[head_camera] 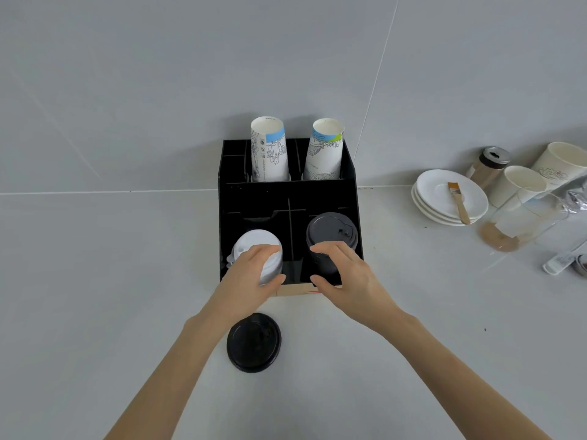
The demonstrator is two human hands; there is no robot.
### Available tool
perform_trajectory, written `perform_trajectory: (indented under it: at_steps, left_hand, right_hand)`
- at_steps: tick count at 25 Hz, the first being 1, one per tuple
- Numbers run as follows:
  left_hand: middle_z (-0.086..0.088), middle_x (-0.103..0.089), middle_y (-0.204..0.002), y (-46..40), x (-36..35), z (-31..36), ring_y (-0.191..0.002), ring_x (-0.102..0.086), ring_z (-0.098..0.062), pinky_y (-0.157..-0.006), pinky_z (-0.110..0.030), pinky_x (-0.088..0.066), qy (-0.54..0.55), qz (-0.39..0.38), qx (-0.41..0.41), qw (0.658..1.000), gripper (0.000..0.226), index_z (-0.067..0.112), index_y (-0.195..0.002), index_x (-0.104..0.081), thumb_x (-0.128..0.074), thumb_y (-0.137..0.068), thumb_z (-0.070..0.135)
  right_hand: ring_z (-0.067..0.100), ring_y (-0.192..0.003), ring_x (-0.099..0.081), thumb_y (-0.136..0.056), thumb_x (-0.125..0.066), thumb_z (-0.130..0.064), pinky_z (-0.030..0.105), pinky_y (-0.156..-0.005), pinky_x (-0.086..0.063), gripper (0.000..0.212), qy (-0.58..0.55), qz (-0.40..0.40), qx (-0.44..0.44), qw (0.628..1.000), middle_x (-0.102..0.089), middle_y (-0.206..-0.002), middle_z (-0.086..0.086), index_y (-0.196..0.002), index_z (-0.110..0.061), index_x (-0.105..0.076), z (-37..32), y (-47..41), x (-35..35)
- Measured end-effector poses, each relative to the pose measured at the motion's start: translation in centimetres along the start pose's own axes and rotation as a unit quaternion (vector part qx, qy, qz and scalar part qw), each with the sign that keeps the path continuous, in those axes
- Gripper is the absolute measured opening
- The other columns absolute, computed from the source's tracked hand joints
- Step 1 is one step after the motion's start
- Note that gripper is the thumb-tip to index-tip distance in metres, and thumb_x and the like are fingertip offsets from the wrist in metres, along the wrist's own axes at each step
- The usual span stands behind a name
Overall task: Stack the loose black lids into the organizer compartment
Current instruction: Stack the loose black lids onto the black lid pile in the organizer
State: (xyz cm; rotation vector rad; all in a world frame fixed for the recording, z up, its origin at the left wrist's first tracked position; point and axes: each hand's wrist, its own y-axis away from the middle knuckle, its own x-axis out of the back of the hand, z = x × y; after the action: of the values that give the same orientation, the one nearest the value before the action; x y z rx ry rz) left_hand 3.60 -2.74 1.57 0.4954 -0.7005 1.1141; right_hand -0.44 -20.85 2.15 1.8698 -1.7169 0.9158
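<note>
A black organizer [286, 192] stands on the grey counter against the wall. Its front right compartment holds a stack of black lids [330, 233]; my right hand [346, 274] wraps around the near side of that stack. The front left compartment holds a stack of white lids [257, 246], with my left hand [254, 281] gripping its near side. One loose black lid [254, 342] lies flat on the counter in front of the organizer, between my forearms, touched by neither hand.
Two stacks of printed paper cups [270, 150] stand upside down in the rear compartments. At the right are stacked white saucers [451, 195] with a small brush, a jar, paper cups [521, 182] and a clear pitcher [524, 220].
</note>
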Motion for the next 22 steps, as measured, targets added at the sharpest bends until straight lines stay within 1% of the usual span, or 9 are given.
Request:
perform_trajectory:
  at_steps: [3,5,7,9,13,17,20,22]
  left_hand:
    - [-0.003,-0.045,-0.134,2.1,0.3,-1.8,-0.121,-0.042,-0.020,-0.096,-0.024,-0.032,0.000,0.010,0.008,1.000,0.047,0.017,-0.129,-0.039,-0.056,-0.085,0.019]
    - [-0.001,-0.046,-0.132,3.7,0.2,-2.9,-0.120,-0.043,-0.016,-0.097,-0.021,-0.031,0.001,0.011,0.019,1.000,0.047,0.019,-0.129,-0.039,-0.056,-0.085,0.021]
    - [0.001,-0.044,-0.134,5.2,-0.2,-4.0,-0.123,-0.041,-0.015,-0.099,-0.021,-0.028,0.006,0.001,0.034,0.999,0.048,0.021,-0.129,-0.039,-0.056,-0.085,0.023]
    - [0.001,-0.042,-0.137,6.4,-0.6,-4.9,-0.125,-0.039,-0.016,-0.101,-0.022,-0.028,0.006,-0.016,0.054,0.998,0.049,0.022,-0.130,-0.037,-0.056,-0.085,0.024]
    - [0.000,-0.034,-0.142,7.9,-1.4,-6.2,-0.129,-0.034,-0.018,-0.106,-0.028,-0.029,-0.014,-0.046,0.099,0.994,0.056,0.020,-0.134,-0.030,-0.057,-0.084,0.026]
    - [-0.001,-0.029,-0.145,8.4,-2.1,-6.9,-0.131,-0.029,-0.020,-0.108,-0.031,-0.027,-0.018,-0.066,0.124,0.990,0.065,0.021,-0.137,-0.023,-0.058,-0.083,0.028]
    - [0.000,-0.029,-0.145,8.6,-2.6,-7.4,-0.131,-0.027,-0.021,-0.109,-0.032,-0.027,-0.019,-0.082,0.132,0.988,0.069,0.021,-0.137,-0.020,-0.060,-0.081,0.029]
    - [0.000,-0.029,-0.145,8.7,-3.1,-7.8,-0.131,-0.027,-0.021,-0.109,-0.032,-0.027,-0.028,-0.098,0.129,0.986,0.071,0.021,-0.137,-0.020,-0.058,-0.079,0.036]
  right_hand:
    - [0.012,-0.119,-0.042,-0.086,-0.055,-0.017,0.020,-0.094,-0.033,0.039,-0.007,-0.048,0.016,0.999,-0.046,-0.129,-0.003,-0.123,-0.019,-0.042,-0.8,0.9,-1.8]
    - [0.012,-0.119,-0.042,-0.086,-0.055,-0.020,0.023,-0.095,-0.037,0.041,-0.011,-0.079,0.013,0.997,-0.045,-0.130,-0.004,-0.124,-0.020,-0.041,-1.1,1.3,-3.0]
    - [0.013,-0.118,-0.043,-0.085,-0.055,-0.021,0.025,-0.096,-0.039,0.042,-0.014,-0.107,0.008,0.994,-0.044,-0.131,-0.004,-0.125,-0.022,-0.040,-1.3,1.7,-4.2]
    - [0.014,-0.121,-0.041,-0.085,-0.055,-0.021,0.024,-0.098,-0.036,0.045,-0.011,-0.134,0.004,0.991,-0.043,-0.132,-0.003,-0.127,-0.023,-0.038,-1.2,1.9,-5.4]
    - [0.014,-0.126,-0.036,-0.083,-0.058,-0.023,0.027,-0.103,-0.034,0.053,0.004,-0.190,-0.013,0.982,-0.038,-0.137,-0.003,-0.130,-0.023,-0.033,-0.7,2.4,-7.3]
    - [0.016,-0.125,-0.037,-0.081,-0.060,-0.022,0.029,-0.104,-0.036,0.057,0.012,-0.215,-0.019,0.976,-0.036,-0.138,-0.003,-0.131,-0.023,-0.032,-0.3,2.4,-8.8]
    - [0.017,-0.125,-0.036,-0.081,-0.060,-0.021,0.030,-0.105,-0.036,0.060,0.022,-0.233,-0.021,0.972,-0.034,-0.140,-0.002,-0.133,-0.022,-0.030,0.0,2.3,-9.8]
    - [0.018,-0.126,-0.036,-0.080,-0.060,-0.020,0.031,-0.105,-0.036,0.061,0.027,-0.239,-0.019,0.970,-0.033,-0.140,-0.001,-0.133,-0.021,-0.030,0.2,2.2,-10.3]
